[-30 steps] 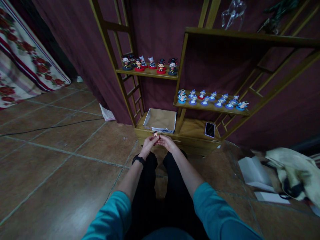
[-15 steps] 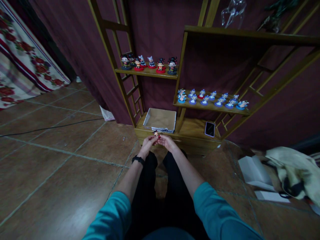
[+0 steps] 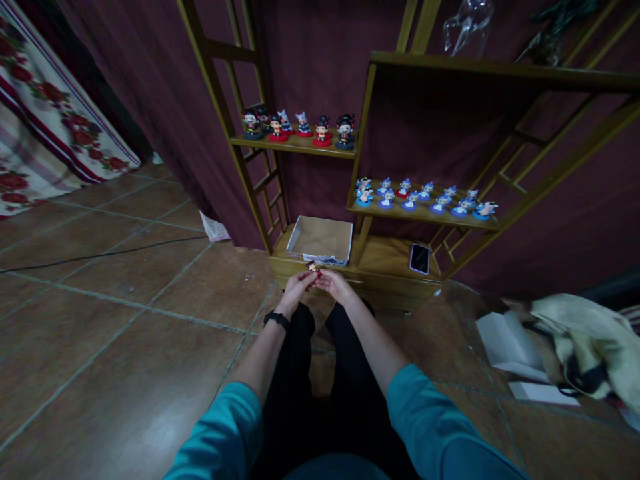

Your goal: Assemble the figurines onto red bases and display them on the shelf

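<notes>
A small figurine with dark hair and a red base is held between my two hands, just in front of the drawer front. My left hand, with a black band on its wrist, pinches it from the left. From the right, my right hand closes its fingers around the base. Just beyond them an open shallow cardboard box sits on the cabinet's lowest board. My fingers partly cover the figurine's lower part.
Several dark-haired figurines stand on the upper left shelf. Several blue and white figurines line the middle right shelf. A phone lies on the lowest board. White boxes and a cream cloth bag are on the floor, right.
</notes>
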`<state>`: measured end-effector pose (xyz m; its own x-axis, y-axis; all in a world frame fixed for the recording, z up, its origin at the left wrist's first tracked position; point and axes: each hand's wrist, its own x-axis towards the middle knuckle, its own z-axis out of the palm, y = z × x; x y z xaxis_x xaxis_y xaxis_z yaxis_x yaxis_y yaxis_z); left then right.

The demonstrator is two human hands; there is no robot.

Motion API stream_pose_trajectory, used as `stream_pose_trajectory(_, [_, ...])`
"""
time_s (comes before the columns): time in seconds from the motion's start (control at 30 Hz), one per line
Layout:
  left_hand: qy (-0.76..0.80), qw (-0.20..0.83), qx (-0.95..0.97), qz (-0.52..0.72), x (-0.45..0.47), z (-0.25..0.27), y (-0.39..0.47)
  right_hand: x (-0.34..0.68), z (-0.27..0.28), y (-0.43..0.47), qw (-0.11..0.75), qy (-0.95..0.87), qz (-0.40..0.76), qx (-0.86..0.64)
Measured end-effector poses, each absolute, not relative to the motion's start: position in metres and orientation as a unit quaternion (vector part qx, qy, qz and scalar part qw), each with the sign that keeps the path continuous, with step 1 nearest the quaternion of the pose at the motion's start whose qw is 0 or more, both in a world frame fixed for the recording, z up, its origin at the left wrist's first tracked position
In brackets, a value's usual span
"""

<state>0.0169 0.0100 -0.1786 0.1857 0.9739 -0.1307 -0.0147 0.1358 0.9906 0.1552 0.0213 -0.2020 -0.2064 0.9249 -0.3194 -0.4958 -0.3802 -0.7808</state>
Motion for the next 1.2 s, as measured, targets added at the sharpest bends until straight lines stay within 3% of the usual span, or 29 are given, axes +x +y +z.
stream_pose_trajectory(1.2, [0.49,0.55,0.507,0.448,0.017,-0.1838,0.0111,0.1554,-0.2036,0.0194,0.488,-0.302,0.72,-0.39])
